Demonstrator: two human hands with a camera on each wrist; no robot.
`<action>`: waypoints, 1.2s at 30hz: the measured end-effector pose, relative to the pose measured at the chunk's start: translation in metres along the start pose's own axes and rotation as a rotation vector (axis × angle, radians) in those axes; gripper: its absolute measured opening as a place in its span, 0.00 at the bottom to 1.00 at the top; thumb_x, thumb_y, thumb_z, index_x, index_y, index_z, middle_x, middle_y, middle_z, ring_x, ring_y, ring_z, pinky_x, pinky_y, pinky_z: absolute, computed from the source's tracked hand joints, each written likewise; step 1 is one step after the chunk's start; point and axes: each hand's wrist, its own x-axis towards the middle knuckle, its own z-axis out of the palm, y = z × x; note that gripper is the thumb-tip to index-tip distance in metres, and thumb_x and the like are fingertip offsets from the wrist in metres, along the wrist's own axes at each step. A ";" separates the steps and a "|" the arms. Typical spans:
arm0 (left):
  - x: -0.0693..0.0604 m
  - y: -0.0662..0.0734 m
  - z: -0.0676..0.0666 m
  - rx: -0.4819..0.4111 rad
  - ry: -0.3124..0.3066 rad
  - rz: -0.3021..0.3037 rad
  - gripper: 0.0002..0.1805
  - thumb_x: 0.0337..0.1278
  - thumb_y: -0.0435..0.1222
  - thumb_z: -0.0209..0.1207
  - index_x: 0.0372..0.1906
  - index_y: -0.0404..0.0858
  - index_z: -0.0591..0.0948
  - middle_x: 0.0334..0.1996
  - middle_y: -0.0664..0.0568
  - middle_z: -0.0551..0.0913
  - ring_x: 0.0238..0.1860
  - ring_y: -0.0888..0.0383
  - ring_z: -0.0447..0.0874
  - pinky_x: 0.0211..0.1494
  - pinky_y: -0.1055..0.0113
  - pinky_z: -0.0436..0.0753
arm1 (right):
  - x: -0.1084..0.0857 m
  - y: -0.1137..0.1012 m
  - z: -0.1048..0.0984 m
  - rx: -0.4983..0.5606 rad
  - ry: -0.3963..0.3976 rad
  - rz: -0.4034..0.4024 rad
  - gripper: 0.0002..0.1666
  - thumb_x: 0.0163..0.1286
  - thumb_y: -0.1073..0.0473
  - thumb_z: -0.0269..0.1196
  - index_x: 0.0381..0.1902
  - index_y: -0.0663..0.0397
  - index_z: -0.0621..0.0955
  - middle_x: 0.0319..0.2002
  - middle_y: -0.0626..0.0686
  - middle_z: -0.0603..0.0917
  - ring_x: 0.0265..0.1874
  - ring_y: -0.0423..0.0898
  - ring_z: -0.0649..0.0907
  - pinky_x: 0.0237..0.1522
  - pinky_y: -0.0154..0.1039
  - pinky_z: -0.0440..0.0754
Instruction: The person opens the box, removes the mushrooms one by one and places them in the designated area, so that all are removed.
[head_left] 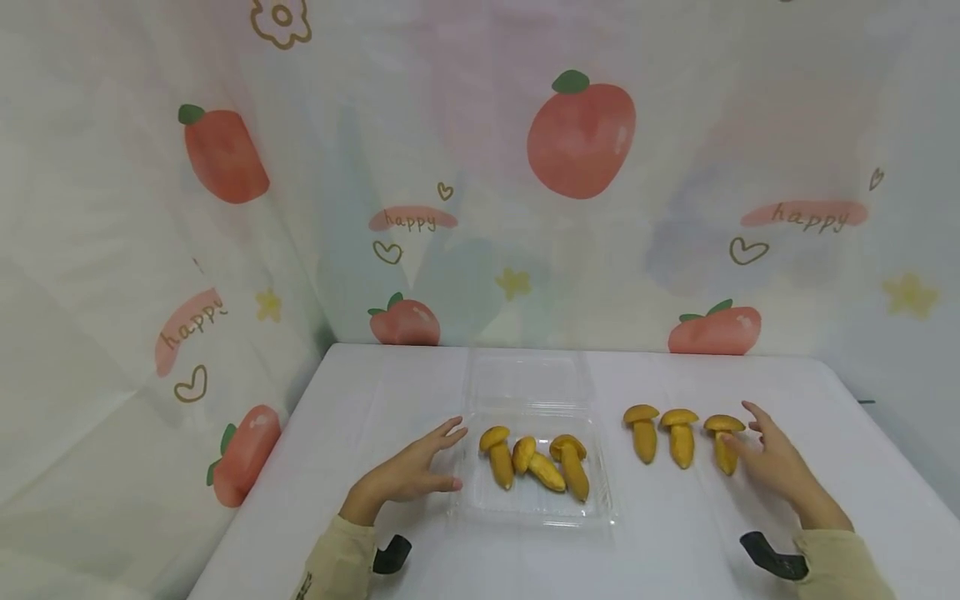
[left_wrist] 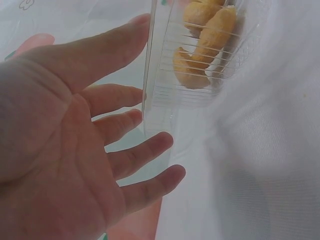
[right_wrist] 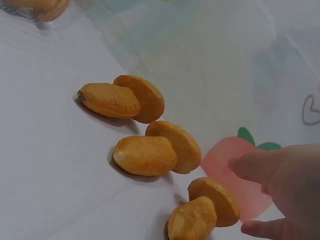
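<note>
A clear plastic clamshell box [head_left: 487, 510] lies on the white table, lid raised at the back, with three yellow-brown mushrooms [head_left: 574, 479] inside. My left hand [head_left: 408, 471] is at the box's left side, its fingers spread; in the left wrist view the fingertips [left_wrist: 162, 144] are close to the box wall, and I cannot tell if they touch. To the right of the box, three more mushrooms [head_left: 681, 442] lie in a row. Over the rightmost mushroom [head_left: 725, 454] is my right hand [head_left: 772, 462], its thumb and fingers apart on either side, holding nothing.
The white table [head_left: 540, 567] meets a printed cloth backdrop [head_left: 480, 275] at the back and left. The box's clear lid [head_left: 528, 379] stands toward the backdrop. A black strap [head_left: 772, 558] sits at the right wrist, another black piece [head_left: 393, 555] at the left.
</note>
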 end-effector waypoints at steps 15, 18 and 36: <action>-0.002 0.005 -0.002 0.011 0.013 0.006 0.44 0.63 0.37 0.67 0.79 0.34 0.59 0.82 0.41 0.49 0.81 0.38 0.49 0.78 0.36 0.57 | -0.024 -0.053 0.004 0.079 0.171 -0.249 0.44 0.79 0.51 0.56 0.79 0.66 0.50 0.66 0.81 0.63 0.62 0.78 0.65 0.56 0.78 0.70; -0.002 0.003 -0.001 0.010 0.010 0.015 0.44 0.63 0.37 0.67 0.78 0.34 0.59 0.82 0.40 0.50 0.81 0.38 0.49 0.78 0.35 0.56 | -0.028 -0.063 0.011 0.086 0.165 -0.288 0.42 0.78 0.54 0.57 0.79 0.65 0.52 0.66 0.80 0.65 0.61 0.77 0.69 0.55 0.77 0.73; -0.002 0.001 0.001 0.012 0.003 0.013 0.43 0.63 0.37 0.67 0.78 0.32 0.59 0.82 0.40 0.49 0.81 0.38 0.49 0.78 0.35 0.57 | -0.034 -0.119 0.060 0.095 0.111 -0.461 0.36 0.74 0.58 0.62 0.75 0.59 0.64 0.60 0.70 0.78 0.54 0.63 0.79 0.50 0.53 0.82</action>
